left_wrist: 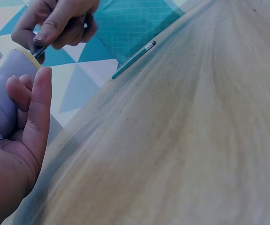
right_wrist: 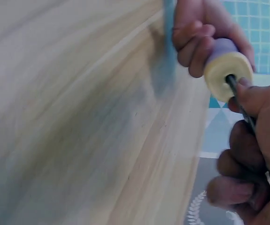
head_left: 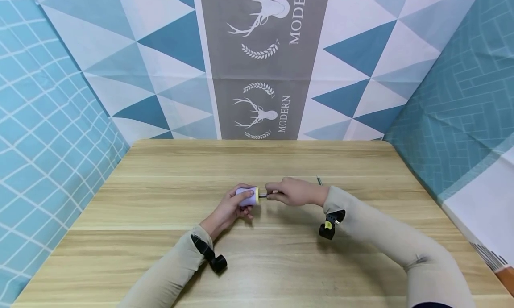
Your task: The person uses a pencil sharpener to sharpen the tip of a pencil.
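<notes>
My left hand [head_left: 226, 210] holds a small lilac pencil sharpener [head_left: 247, 197] with a cream end face, thumb on top and fingers around the side. The right hand [head_left: 296, 192] pinches a dark pencil [head_left: 263, 196] between thumb and forefinger. In the right wrist view one end of the pencil [right_wrist: 234, 89] sits in the round hole of the sharpener's cream face [right_wrist: 217, 79]. Its other end is hidden in my right palm, where the remaining fingers curl. Both hands are held over the middle of the table.
A teal pencil [left_wrist: 134, 60] with a silvery end lies on the wood-grain table [head_left: 281, 263], beyond my right wrist. Patterned cloth walls [head_left: 160, 67] stand behind the table and at both sides. Each wrist wears a black strapped camera [head_left: 218, 263].
</notes>
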`<state>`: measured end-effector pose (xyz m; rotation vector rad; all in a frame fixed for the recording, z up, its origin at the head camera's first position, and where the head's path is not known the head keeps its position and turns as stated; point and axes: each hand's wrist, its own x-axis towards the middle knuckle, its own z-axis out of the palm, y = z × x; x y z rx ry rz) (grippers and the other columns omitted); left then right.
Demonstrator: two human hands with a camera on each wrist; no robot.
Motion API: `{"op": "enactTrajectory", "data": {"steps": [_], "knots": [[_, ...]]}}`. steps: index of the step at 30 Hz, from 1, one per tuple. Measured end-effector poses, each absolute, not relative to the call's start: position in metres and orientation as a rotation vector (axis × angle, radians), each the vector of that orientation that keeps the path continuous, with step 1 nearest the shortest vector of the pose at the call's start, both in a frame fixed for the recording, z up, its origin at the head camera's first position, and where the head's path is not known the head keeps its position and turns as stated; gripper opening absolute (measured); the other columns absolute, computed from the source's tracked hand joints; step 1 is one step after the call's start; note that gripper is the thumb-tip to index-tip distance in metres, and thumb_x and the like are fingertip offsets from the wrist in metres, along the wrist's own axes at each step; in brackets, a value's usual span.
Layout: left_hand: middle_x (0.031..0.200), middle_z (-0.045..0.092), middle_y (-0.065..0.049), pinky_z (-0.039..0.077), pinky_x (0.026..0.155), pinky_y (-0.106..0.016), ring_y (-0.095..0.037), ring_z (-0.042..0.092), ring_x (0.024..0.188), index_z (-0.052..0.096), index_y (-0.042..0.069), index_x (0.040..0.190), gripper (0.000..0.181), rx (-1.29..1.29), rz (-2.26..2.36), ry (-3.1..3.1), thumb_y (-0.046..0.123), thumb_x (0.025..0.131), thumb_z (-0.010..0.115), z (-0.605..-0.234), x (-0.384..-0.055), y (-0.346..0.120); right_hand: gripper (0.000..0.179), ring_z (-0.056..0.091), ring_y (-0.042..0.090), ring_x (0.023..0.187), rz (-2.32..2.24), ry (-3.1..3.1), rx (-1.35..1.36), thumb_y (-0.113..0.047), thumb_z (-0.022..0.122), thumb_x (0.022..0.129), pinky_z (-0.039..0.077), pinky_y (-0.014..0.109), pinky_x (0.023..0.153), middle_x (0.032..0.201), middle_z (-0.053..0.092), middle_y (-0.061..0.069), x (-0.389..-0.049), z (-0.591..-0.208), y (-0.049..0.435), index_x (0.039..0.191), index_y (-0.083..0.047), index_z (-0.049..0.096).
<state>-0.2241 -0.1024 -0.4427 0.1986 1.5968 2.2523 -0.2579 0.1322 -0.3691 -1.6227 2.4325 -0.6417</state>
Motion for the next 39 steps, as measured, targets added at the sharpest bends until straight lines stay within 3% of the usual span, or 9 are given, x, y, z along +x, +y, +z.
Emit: {"op": "enactTrajectory", "data": {"steps": [5, 13, 19, 23, 26, 31, 36, 39], "knots": [[0.085, 0.056, -0.009, 0.060, 0.055, -0.029, -0.011, 0.055, 0.057, 0.066, 0.023, 0.102, 0.017, 0.223, 2.254, 1.587, 0.011, 0.097, 0.055, -0.443, -0.224, -0.102, 0.018, 0.030, 0.004, 0.044, -0.829, 2.253, -1.189, -0.019, 0.052, 0.104, 0.030, 0.020, 0.039, 0.057, 0.033, -0.009, -0.259, -0.361, 0.133, 0.097, -0.003, 0.056], [0.081, 0.057, -0.007, 0.061, 0.056, -0.030, -0.011, 0.056, 0.057, 0.066, 0.025, 0.101, 0.023, 0.321, 2.269, 1.566, 0.007, 0.097, 0.052, -0.445, -0.223, -0.101, 0.034, 0.024, 0.008, 0.043, -1.091, 1.875, -0.591, -0.021, 0.048, 0.105, 0.019, 0.019, 0.037, 0.051, 0.029, -0.003, -0.265, -0.362, 0.137, 0.113, 0.011, 0.042], [0.077, 0.058, -0.008, 0.062, 0.056, -0.031, -0.011, 0.057, 0.056, 0.068, 0.025, 0.104, 0.026, 0.391, 2.256, 1.590, 0.005, 0.095, 0.055, -0.443, -0.222, -0.101, 0.031, 0.022, 0.004, 0.039, -1.216, 1.617, -0.412, -0.023, 0.040, 0.108, 0.015, 0.016, 0.034, 0.050, 0.025, -0.005, -0.266, -0.371, 0.143, 0.115, 0.006, 0.044], [0.078, 0.058, -0.008, 0.061, 0.055, -0.031, -0.012, 0.057, 0.057, 0.068, 0.025, 0.103, 0.024, 0.385, 2.248, 1.598, 0.006, 0.094, 0.056, -0.442, -0.221, -0.101, 0.028, 0.025, 0.007, 0.041, -1.186, 1.697, -0.476, -0.026, 0.040, 0.108, 0.021, 0.019, 0.037, 0.051, 0.029, -0.004, -0.262, -0.371, 0.144, 0.115, -0.002, 0.052], [0.080, 0.057, -0.009, 0.061, 0.055, -0.031, -0.012, 0.057, 0.058, 0.067, 0.025, 0.104, 0.023, 0.378, 2.240, 1.611, 0.007, 0.093, 0.057, -0.442, -0.222, -0.101, 0.035, 0.036, 0.011, 0.043, -1.062, 1.889, -0.568, -0.031, 0.041, 0.108, 0.033, 0.023, 0.037, 0.053, 0.042, 0.000, -0.258, -0.366, 0.143, 0.119, -0.002, 0.057], [0.080, 0.057, -0.008, 0.061, 0.055, -0.031, -0.012, 0.056, 0.058, 0.067, 0.025, 0.105, 0.023, 0.377, 2.237, 1.630, 0.008, 0.094, 0.057, -0.443, -0.223, -0.101, 0.038, 0.059, 0.017, 0.061, -0.901, 2.270, -0.842, -0.036, 0.046, 0.105, 0.053, 0.032, 0.052, 0.079, 0.065, 0.004, -0.254, -0.356, 0.150, 0.125, -0.005, 0.058], [0.077, 0.057, -0.007, 0.061, 0.054, -0.030, -0.011, 0.055, 0.056, 0.066, 0.026, 0.102, 0.022, 0.336, 2.257, 1.634, 0.009, 0.096, 0.054, -0.444, -0.224, -0.100, 0.030, 0.055, 0.006, 0.069, -0.747, 2.700, -1.399, -0.025, 0.061, 0.099, 0.051, 0.027, 0.060, 0.086, 0.062, -0.005, -0.241, -0.362, 0.156, 0.124, -0.008, 0.061], [0.076, 0.057, -0.007, 0.061, 0.053, -0.030, -0.011, 0.054, 0.055, 0.065, 0.026, 0.100, 0.020, 0.307, 2.267, 1.631, 0.009, 0.096, 0.054, -0.443, -0.224, -0.100, 0.024, 0.052, 0.007, 0.064, -0.512, 2.880, -1.775, -0.022, 0.065, 0.096, 0.049, 0.024, 0.052, 0.084, 0.060, -0.003, -0.234, -0.373, 0.152, 0.116, -0.008, 0.064]]}}
